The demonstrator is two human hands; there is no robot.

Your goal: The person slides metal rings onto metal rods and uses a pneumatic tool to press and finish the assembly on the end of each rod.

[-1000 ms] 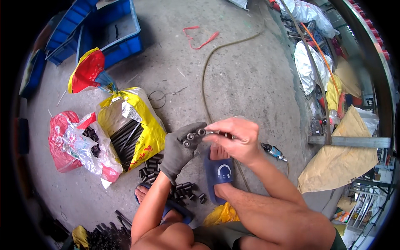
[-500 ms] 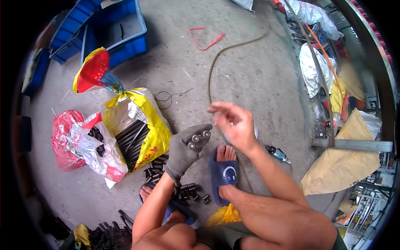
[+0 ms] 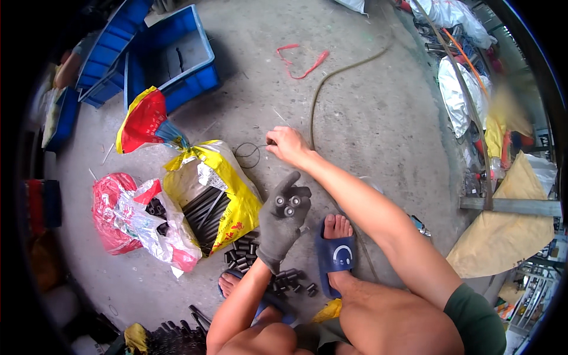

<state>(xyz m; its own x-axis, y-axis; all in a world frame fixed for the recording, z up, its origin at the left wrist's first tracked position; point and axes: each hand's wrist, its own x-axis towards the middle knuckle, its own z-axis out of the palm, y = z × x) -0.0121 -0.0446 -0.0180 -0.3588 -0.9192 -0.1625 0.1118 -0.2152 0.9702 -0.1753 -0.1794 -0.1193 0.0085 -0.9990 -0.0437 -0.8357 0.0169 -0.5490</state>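
My left hand (image 3: 283,216), in a dark grey glove, is closed around three small round pieces (image 3: 289,210) whose ends show as pale metal rings with dark centres. Its thumb points away from me. Farther out, my bare right hand (image 3: 289,145) reaches over the floor beside a thin wire loop (image 3: 247,155), its fingers pinched together. A dark spot shows at those fingertips, too small to make out. Short black cylinders (image 3: 241,255) lie loose on the floor under my left wrist. Behind that glove, an open yellow bag (image 3: 239,216) holds long black rods (image 3: 207,214).
A red-and-white plastic bag (image 3: 121,222) with black pieces sits at left. Blue crates (image 3: 201,74) stand far left. A hose (image 3: 316,97) and red strap (image 3: 305,74) lie on the concrete. A power tool (image 3: 420,226) is partly hidden by my right arm; a metal rack (image 3: 515,204) stands right.
My right hand has gone from beside the gloved hand outward and left, low over the floor by the wire loop. My left hand has turned slightly, still with the round pieces.
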